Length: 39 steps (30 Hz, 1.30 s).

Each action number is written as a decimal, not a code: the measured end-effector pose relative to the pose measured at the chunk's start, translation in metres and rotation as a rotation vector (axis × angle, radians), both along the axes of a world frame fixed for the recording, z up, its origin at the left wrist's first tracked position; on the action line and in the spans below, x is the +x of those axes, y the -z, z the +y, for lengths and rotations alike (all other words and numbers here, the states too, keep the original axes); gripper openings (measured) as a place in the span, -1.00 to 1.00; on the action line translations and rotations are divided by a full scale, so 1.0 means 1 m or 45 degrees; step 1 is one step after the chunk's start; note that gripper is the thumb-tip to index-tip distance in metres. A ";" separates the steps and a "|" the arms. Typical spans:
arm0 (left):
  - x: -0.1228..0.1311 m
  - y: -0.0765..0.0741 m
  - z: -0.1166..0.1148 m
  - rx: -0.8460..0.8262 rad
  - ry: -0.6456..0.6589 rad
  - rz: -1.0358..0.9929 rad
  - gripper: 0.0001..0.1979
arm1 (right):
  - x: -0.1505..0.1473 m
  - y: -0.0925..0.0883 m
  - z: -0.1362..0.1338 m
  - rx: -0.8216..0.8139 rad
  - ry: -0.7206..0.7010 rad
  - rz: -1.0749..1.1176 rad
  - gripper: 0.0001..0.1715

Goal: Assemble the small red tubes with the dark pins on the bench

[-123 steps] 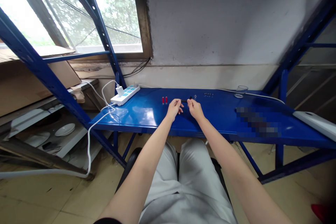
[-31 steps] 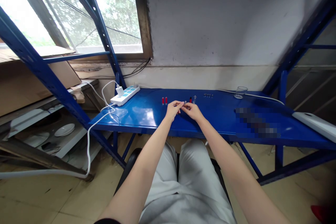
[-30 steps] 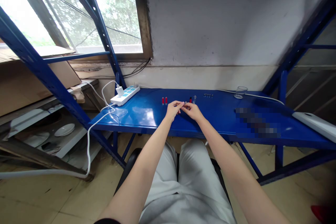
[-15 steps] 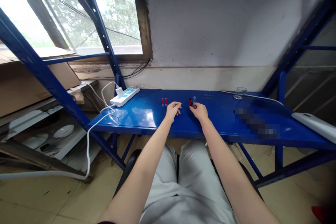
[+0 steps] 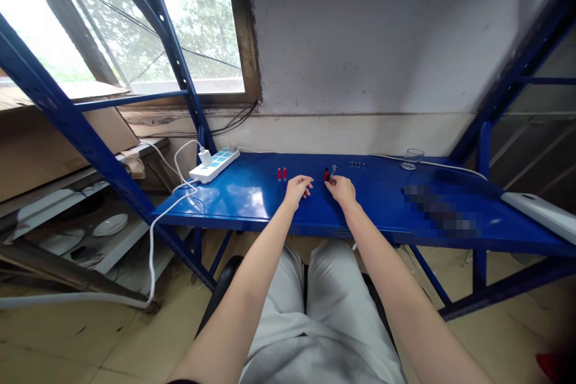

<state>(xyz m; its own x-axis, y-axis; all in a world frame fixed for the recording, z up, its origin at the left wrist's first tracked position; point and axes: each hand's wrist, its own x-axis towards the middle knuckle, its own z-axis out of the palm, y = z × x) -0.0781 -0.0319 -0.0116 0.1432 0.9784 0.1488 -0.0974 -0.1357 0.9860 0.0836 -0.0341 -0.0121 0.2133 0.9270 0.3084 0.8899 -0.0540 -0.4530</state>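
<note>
My left hand (image 5: 298, 190) hovers over the blue table with its fingers bent and apart, and nothing shows in it. Thumb and forefinger of my right hand (image 5: 341, 190) are pinched together on something small and dark, too small to name. Right at those fingertips stands a small red tube with a black top (image 5: 326, 173). Just behind the hand is a small clear piece (image 5: 333, 170), partly hidden by the fingers. Two small red tubes (image 5: 282, 174) stand upright side by side, a little beyond and left of my left hand.
Several tiny shiny pieces (image 5: 357, 164) sit in a row at the back right. Beyond them stands a clear glass (image 5: 411, 159). A white power strip (image 5: 215, 165) with cables lies at the left end of the blue table (image 5: 238, 204). A pixelated dark thing (image 5: 441, 211) lies at right.
My right fingertips have shifted very slightly, and the dark piece by them looks a bit different in position. The left hand is nearly still. The view has moved slightly.
</note>
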 end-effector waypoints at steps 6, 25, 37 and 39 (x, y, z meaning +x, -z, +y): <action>0.000 0.000 0.000 0.001 0.008 0.021 -0.84 | 0.000 0.001 0.005 -0.060 -0.023 -0.030 -0.77; 0.000 0.000 -0.001 -0.003 0.018 0.036 -0.83 | 0.005 0.001 0.001 -0.040 0.027 0.055 -0.74; 0.000 -0.002 -0.003 -0.012 0.018 0.029 -0.83 | 0.010 0.002 -0.001 -0.044 0.134 0.124 -0.77; 0.000 -0.003 -0.003 -0.014 0.015 0.025 -0.83 | 0.009 0.000 -0.001 -0.057 0.149 0.076 -0.74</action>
